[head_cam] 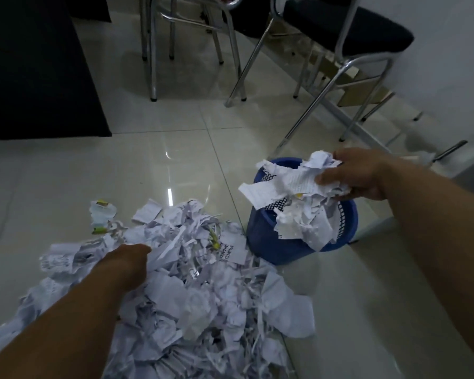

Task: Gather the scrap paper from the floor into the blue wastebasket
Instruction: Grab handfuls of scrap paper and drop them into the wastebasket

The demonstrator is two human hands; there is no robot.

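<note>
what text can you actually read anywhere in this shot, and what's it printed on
"NTUAN CAS": bold black print, cut off, on a white scrap at the pile's edge beside the blue wastebasket; the line under it is too blurred to read.
Small print on the paper wad in the right hand: too small to read.
Grey print on the sheet by the left hand: blurred.
</note>
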